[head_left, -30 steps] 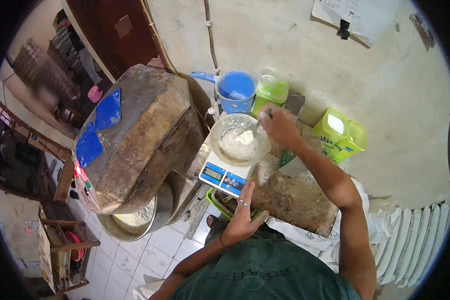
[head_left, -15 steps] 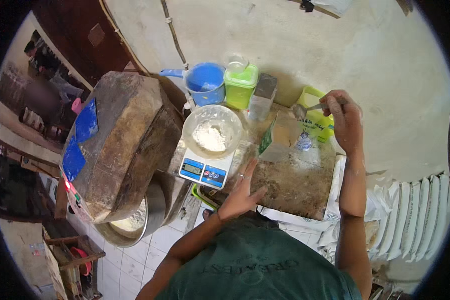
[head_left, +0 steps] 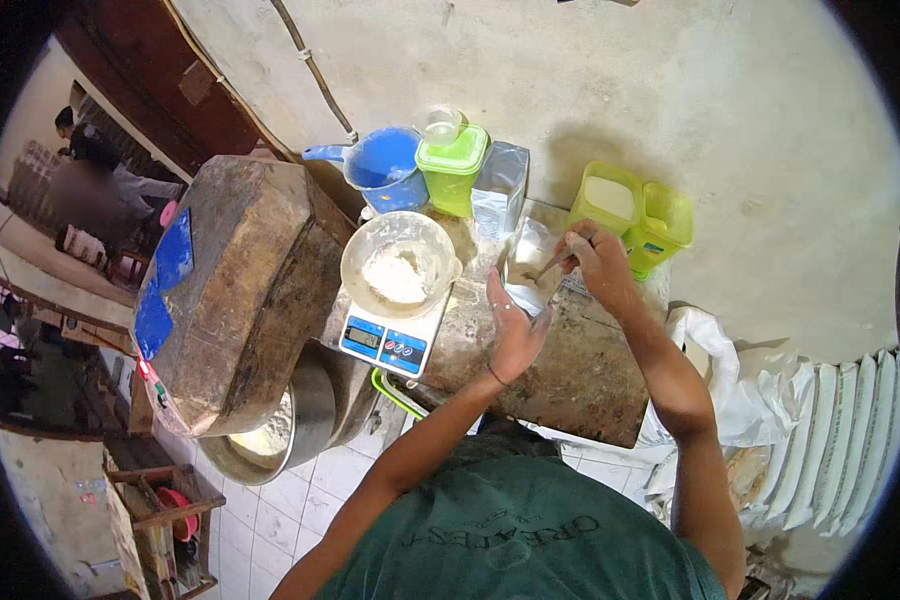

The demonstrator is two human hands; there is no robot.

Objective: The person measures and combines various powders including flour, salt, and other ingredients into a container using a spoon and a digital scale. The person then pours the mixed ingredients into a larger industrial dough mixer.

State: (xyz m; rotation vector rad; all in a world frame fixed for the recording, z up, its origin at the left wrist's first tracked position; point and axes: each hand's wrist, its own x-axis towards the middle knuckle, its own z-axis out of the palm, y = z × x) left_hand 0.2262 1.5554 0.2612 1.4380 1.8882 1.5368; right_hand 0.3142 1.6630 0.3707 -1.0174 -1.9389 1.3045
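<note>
While the left hand (head_left: 515, 335) steadies the clear bag (head_left: 532, 268) mid-tabletop, fingers loosely spread, the right hand (head_left: 595, 262) grips a spoon (head_left: 550, 267) dipped inside, apparently for scooping.

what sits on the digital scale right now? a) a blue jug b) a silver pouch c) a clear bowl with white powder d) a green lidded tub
c: the clear bowl holding white powder rests on top of the digital scale, while the blue jug, green lidded tub and silver pouch stand behind it near the wall.
</note>
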